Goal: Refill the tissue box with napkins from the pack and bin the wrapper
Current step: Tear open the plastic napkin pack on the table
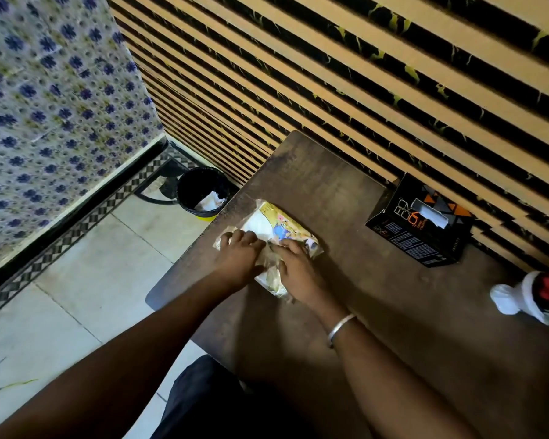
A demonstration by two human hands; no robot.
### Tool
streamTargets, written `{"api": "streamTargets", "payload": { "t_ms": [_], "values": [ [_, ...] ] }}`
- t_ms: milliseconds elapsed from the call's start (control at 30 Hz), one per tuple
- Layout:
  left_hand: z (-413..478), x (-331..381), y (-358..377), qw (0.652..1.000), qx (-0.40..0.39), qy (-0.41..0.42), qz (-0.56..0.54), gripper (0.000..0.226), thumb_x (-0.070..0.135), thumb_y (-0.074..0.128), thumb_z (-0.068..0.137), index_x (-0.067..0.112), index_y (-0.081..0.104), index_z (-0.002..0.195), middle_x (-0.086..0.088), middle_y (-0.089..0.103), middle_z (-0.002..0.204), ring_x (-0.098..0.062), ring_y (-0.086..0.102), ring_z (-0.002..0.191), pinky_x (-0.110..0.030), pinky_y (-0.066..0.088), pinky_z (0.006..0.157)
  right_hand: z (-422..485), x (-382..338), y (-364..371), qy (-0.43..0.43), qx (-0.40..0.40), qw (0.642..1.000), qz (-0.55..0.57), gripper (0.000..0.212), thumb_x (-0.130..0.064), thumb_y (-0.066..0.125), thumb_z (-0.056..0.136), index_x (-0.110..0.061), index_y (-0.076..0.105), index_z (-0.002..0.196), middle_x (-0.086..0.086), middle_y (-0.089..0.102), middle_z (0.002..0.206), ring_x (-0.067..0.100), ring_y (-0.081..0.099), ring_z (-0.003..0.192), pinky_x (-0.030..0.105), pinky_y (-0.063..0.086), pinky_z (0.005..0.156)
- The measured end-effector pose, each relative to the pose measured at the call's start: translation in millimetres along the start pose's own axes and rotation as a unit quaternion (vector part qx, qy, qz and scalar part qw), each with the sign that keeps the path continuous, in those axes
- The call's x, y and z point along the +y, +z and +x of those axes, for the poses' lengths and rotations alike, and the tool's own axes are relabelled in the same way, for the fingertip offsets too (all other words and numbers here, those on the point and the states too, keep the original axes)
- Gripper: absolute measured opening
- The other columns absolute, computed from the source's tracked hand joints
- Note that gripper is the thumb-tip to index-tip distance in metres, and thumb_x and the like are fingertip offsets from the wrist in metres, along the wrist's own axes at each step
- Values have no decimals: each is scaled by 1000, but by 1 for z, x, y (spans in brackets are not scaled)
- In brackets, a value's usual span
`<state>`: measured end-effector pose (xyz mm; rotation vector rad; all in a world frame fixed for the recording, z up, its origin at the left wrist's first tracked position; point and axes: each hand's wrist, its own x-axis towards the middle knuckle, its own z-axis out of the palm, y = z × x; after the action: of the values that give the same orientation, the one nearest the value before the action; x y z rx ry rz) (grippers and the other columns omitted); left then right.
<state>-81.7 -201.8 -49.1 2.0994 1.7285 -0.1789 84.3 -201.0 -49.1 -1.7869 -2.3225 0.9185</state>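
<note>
The slatted wall (377,74) of tan boards and dark gaps filled the space ahead of me, with a blue-flowered tiled wall (51,106) to its left and pale floor tiles (76,264) below that. The dark brown table (377,312) stood against the slats, its near left corner rounded.

My left hand (240,253) and my right hand (293,269) both lay on the napkin pack (268,224), which sat flat on the table near its left edge. The fingers of both hands were curled down into the crinkled clear wrapper at the near end of the pack, gripping the plastic where the two hands nearly met. The white napkins and a yellow and blue printed label showed through the far end of the pack. A silver bangle (341,327) circled my right wrist.

The black tissue box (420,220) with orange markings stood well apart to the right, close against the wall, with a bit of white tissue showing in its top slot. A white vase (514,297) with red flowers sat at the table's right edge.

On the floor beyond the table's left side stood the black bin (200,193) with a yellow base, and some white paper lay inside it.
</note>
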Motion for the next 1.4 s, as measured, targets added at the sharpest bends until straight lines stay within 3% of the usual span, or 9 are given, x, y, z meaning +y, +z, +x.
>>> {"api": "streamTargets", "payload": {
  "t_ms": [233, 433, 633, 767, 867, 1033, 1167, 1267, 1400],
  "values": [
    [19, 19, -24, 995, -60, -55, 59, 42, 33, 65, 85, 20, 59, 125, -7, 62, 123, -32, 41, 130, -52, 23, 111, 28, -5, -10, 31, -54, 998, 2, 51, -3, 48, 91, -15, 51, 140, 11, 49, 140, 30, 48, 128, 36, 38, 109],
    [35, 6, -12, 983, -68, -96, -139, 25, 31, 69, 82, 30, 70, 106, 6, 69, 112, -28, 50, 120, -51, 30, 103, 36, 2, -4, 26, -92, 995, -28, 48, -4, 47, 89, -14, 57, 134, 18, 46, 130, 41, 50, 120, 43, 39, 108],
    [13, -13, -9, 964, -7, 3, -267, 9, 17, 73, 72, 22, 71, 78, 12, 66, 75, -15, 64, 85, -45, 48, 87, 42, -4, -9, 44, -126, 991, -29, 46, -2, 45, 91, -17, 60, 131, 17, 42, 127, 38, 49, 120, 38, 36, 109],
    [-14, -25, -9, 971, 31, 51, -230, 8, 18, 71, 74, 23, 66, 78, 12, 70, 83, -5, 54, 86, -35, 32, 81, 44, -9, -19, 94, -134, 984, 65, 55, 0, 42, 90, -19, 52, 141, 14, 41, 140, 29, 44, 133, 34, 33, 114],
    [-34, -40, -9, 975, 49, 60, -208, 8, 24, 68, 73, 29, 65, 78, 17, 66, 84, -7, 56, 90, -39, 38, 87, 28, -11, -22, 80, -117, 978, 153, 44, 1, 56, 84, -15, 64, 125, 9, 49, 135, 17, 50, 127, 23, 37, 107],
    [-56, -52, -8, 973, 82, 33, -215, 9, 26, 63, 75, 32, 64, 81, 18, 65, 89, -12, 54, 95, -39, 37, 87, -14, -25, -9, 5, -159, 971, 180, 30, -17, 83, 72, -13, 73, 99, -10, 61, 87, -1, 54, 71, 13, 44, 69],
    [-72, -51, -2, 985, 85, 67, -138, 11, 22, 58, 76, 28, 66, 81, 16, 60, 88, -13, 50, 99, -30, 14, 73, -28, -28, 13, -16, -110, 982, 152, 22, -17, 85, 71, -8, 76, 89, -2, 62, 82, -2, 54, 64, 8, 41, 62],
    [-84, -57, 12, 989, 71, 104, -82, 15, 29, 53, 76, 28, 68, 79, 13, 61, 85, -15, 51, 97, -31, 15, 72, -31, -29, 19, -35, -94, 988, 116, 6, -12, 80, 76, -8, 76, 77, -10, 56, 70, 0, 52, 63, 6, 36, 61],
    [-96, -63, 25, 988, 105, 92, -59, 27, 43, 44, 78, 32, 69, 80, 15, 64, 84, -16, 57, 93, -33, 20, 73, -35, -31, 28, 5, -76, 989, 123, 16, -10, 87, 65, -12, 72, 63, -10, 58, 65, 1, 53, 60, 11, 40, 58]
  ]
}}
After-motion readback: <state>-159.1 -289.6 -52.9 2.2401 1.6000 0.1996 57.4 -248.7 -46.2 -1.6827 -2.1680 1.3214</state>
